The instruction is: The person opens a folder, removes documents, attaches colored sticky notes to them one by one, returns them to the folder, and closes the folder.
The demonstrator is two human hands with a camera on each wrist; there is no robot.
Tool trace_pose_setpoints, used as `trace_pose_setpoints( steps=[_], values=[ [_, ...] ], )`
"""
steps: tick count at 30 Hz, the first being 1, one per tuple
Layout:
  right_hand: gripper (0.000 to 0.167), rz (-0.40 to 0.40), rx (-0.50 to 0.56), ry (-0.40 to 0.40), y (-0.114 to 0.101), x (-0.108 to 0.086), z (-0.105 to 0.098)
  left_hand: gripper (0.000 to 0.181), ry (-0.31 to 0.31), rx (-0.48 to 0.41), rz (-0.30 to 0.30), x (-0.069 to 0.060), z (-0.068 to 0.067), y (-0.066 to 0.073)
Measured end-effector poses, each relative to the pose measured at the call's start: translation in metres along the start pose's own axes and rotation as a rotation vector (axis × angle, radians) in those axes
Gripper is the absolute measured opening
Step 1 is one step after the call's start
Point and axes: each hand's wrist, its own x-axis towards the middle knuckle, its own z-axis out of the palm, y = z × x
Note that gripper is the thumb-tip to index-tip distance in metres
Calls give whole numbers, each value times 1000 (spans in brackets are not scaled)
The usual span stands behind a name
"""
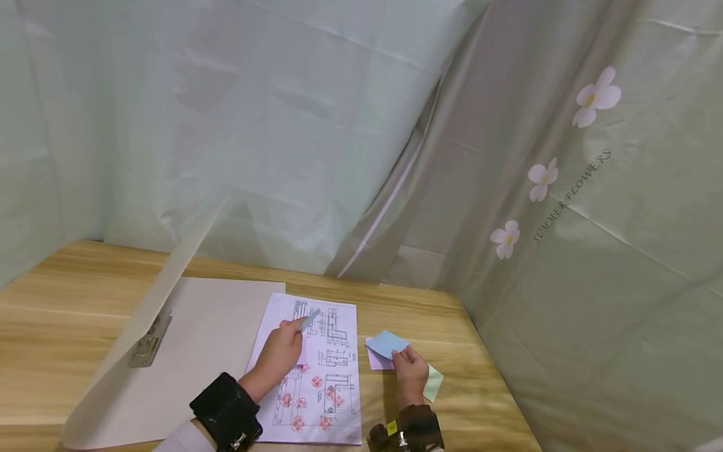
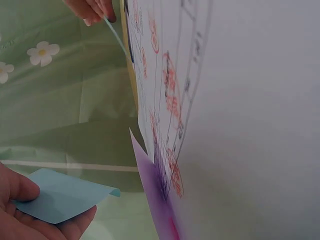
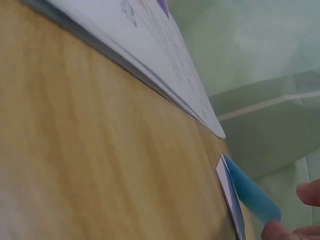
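Above the printed technical drawing [image 1: 344, 339], my left hand [image 1: 279, 355] pinches a light blue sticky note [image 2: 65, 195] between thumb and fingers. A purple sticky note [image 2: 150, 190] stands up from the drawing beside that hand, partly hidden by it in the head view. To the right of the sheets, my right hand [image 1: 411, 376] pinches the edge of a second blue sticky note [image 1: 386, 343], which bends up from the pile in the right wrist view. Under it lies a purple note [image 1: 377, 360]. A pale green note [image 1: 433, 384] pokes out beside the right hand.
Left of the drawing lies an open white folder [image 1: 226, 314] with a metal clip [image 1: 151, 342], its cover raised at a slant. Red scribbled marks [image 1: 298, 424] dot the drawing. A wooden table [image 1: 452, 351] lies beneath, and a flowered curtain [image 1: 282, 125] hangs behind.
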Motion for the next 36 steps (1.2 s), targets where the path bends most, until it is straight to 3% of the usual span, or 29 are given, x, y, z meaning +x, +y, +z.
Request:
trace_pose_setpoints(
  steps=[6, 13, 19, 25, 29, 36],
  values=[
    [49, -84, -135, -6, -5, -5, -2, 31, -58, 24, 6, -2, 4, 4],
    [43, -57, -99, -43, -16, -11, 4, 30, -118, 77, 28, -5, 7, 12],
    [38, -97, -123, -85, -20, -16, 10, 31, -204, 145, 35, -10, 13, 16],
    [34, -126, -141, -129, -20, -20, 11, 30, -265, 321, 116, -14, 23, 20],
    [33, -130, -167, -151, -19, -20, 11, 30, -315, 445, 139, -15, 29, 25],
    [31, -121, -161, -168, -15, -20, 12, 28, -327, 509, 196, -16, 37, 25]
  ],
)
